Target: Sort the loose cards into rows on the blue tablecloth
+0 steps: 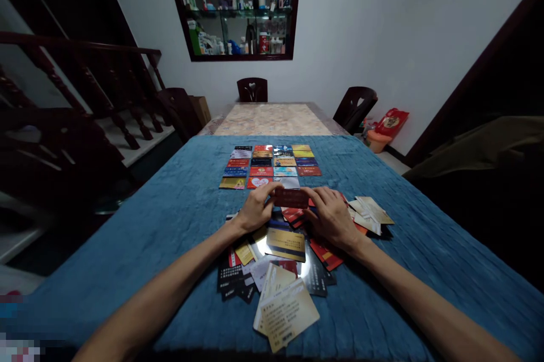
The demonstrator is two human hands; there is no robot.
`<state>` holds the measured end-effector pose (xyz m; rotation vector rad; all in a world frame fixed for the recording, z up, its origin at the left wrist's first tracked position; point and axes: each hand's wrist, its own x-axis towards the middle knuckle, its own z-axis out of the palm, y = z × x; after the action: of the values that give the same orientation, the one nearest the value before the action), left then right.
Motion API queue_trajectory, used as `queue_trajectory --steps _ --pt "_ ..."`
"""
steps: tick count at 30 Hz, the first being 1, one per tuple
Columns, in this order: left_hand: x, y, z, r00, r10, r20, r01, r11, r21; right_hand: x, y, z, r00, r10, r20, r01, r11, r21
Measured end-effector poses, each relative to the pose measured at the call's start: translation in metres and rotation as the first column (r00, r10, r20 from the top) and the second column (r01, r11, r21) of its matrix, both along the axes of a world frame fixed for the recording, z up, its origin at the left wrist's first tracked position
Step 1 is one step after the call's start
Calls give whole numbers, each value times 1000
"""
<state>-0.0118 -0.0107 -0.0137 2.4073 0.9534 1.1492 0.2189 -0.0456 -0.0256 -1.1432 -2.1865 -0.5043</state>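
Observation:
A dark red card (291, 198) is held up between my two hands, just above a loose heap of cards. My left hand (258, 206) pinches its left end between thumb and fingers. At its right end, my right hand (330, 213) grips the other side with its fingertips. Beneath my hands the heap spreads toward me, with a gold card (285, 243) near its middle and cream cards (289, 314) at the front. Beyond my hands, several cards lie face up in neat columns, among them a white heart card (260, 182) and a silver card (287, 183).
A blue cloth (170, 203) covers the near part of the table, and the patterned tabletop (276, 118) shows at the far end. Chairs (356, 107) stand around it. More cream cards (370, 213) lie right of my right hand. A wooden railing (80, 73) runs at the left.

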Motion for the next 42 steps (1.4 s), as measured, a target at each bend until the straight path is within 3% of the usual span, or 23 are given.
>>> queue_trajectory --steps 5,11,15,21,31,42 --pt "-2 2 -1 1000 5 -3 -5 1000 -14 -1 -1 4 999 -29 15 27 993 115" --pt "-9 2 12 994 -16 -112 32 990 136 -4 4 15 998 -17 62 6 984 176" --pt "-19 5 25 970 -11 -242 57 981 184 -9 14 25 997 13 78 -23 992 126" --pt "-44 22 35 950 27 -310 50 970 240 -27 38 40 991 91 99 -95 995 40" --pt "-94 72 45 904 125 -408 -28 972 235 -76 103 54 967 191 169 -172 978 -120" --pt "-131 134 48 793 244 -559 -209 970 127 -130 170 59 968 174 179 -104 933 -346"
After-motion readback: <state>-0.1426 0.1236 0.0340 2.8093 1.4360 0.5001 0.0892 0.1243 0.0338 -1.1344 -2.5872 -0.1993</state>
